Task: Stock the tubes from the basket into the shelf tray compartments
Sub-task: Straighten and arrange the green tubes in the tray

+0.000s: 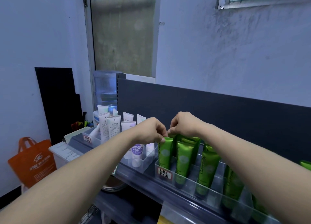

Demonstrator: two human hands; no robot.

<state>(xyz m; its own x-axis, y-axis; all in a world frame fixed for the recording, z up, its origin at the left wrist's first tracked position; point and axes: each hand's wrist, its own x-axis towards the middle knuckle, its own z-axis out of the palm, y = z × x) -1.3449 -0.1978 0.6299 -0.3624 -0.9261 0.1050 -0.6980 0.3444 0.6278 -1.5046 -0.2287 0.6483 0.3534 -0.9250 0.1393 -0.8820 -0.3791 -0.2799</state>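
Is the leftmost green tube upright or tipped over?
Upright: the leftmost green tube stands in the clear tray, left hand pinching its top edge.

Both bare forearms reach in, the left from 8 o'clock and the right from 4 o'clock, meeting just above centre. The left hand (151,131) and right hand (183,124), knuckles up and fingers curled down, nearly touch, each pinching at the top of a green tube (165,152).
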